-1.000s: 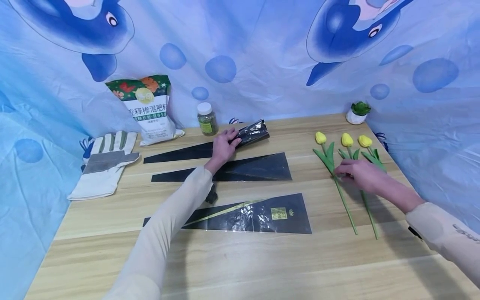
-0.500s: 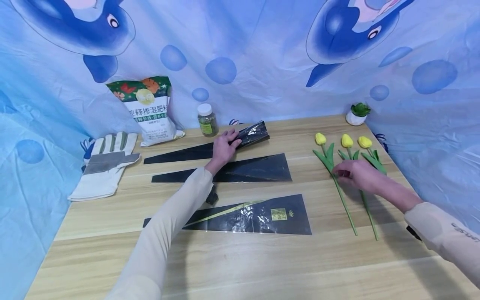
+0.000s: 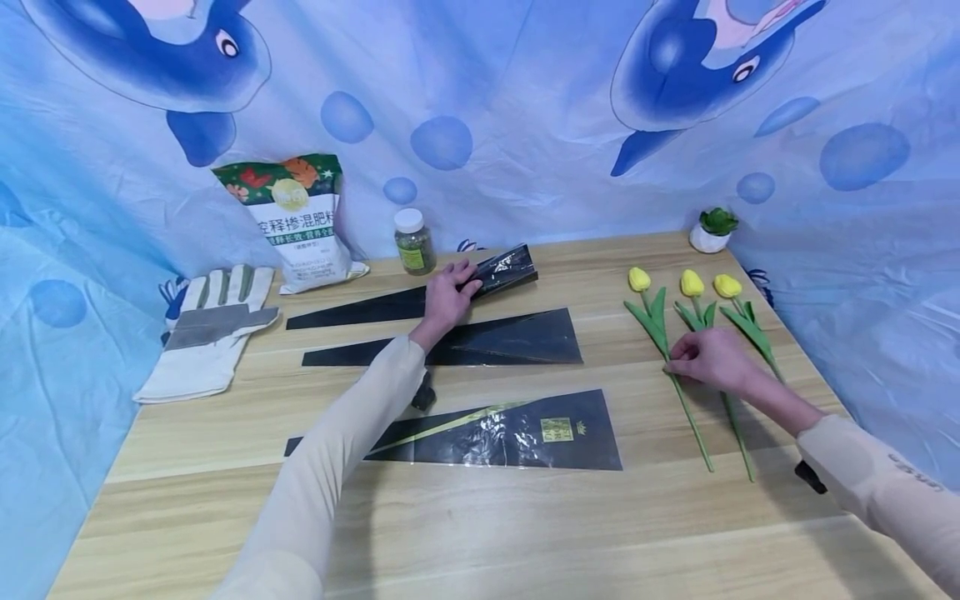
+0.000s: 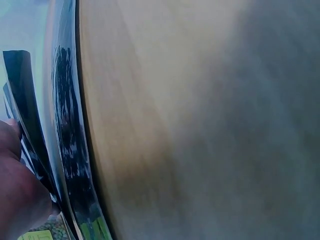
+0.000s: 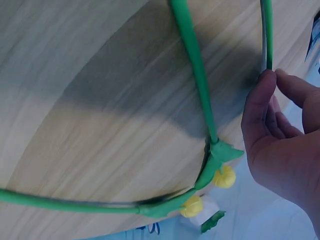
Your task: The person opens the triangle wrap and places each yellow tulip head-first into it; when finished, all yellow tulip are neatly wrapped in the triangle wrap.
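Rightward-lying tulips unchanged; right hand has slid onto the leftmost tulip stem.
Fingertips pinch it on the table; left hand grips the black sleeve bundle. Lift mid-stem, gently.

Left hand at lower left, fingers against glossy black plastic sleeves, blurred pale wooden tabletop beyond

fertilizer bag | jar | work gloves | potted plant
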Tool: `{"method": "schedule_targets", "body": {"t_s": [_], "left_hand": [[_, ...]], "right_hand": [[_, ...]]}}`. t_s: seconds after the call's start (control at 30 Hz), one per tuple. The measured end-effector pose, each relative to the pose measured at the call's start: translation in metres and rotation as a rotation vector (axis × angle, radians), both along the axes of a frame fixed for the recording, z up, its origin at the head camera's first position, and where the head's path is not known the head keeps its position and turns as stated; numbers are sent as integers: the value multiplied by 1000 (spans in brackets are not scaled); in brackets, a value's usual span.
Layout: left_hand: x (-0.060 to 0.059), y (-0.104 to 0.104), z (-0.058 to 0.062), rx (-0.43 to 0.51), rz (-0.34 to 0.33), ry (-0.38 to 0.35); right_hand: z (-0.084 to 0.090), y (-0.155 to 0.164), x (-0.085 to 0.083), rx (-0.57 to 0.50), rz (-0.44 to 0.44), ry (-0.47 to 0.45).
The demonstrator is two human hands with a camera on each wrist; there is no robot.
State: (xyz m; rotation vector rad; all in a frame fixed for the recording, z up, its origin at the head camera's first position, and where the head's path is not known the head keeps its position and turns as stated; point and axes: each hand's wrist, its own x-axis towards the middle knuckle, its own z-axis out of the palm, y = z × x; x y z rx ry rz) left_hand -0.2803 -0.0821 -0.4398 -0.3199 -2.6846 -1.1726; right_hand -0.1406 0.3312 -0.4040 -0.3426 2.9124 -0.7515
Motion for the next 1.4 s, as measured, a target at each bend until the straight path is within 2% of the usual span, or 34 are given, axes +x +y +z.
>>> {"method": "schedule_targets", "body": {"t_s": [0.3,0.67,0.8,1.0,1.23,1.4], "left_hand": [[0,0,-2,10,2,-3],[1,0,0,0,-4,-9],[2,0,1,2,-5,-10],[3,0,1,9,-7,-11],[2,0,-1,31,-5,-6],[1,1,-2,38,-2,-1]], "right_hand": [[-7,-7,-1,-88,-97,-57],[-7,-15,3,-129,-175,-29],[-2,-18,4,-175,-188,-33],[8,-23,4,-277,-179,17],[23,-30,-3,-352,-201,39],[35,-36,-10,-461,-239,44]]}}
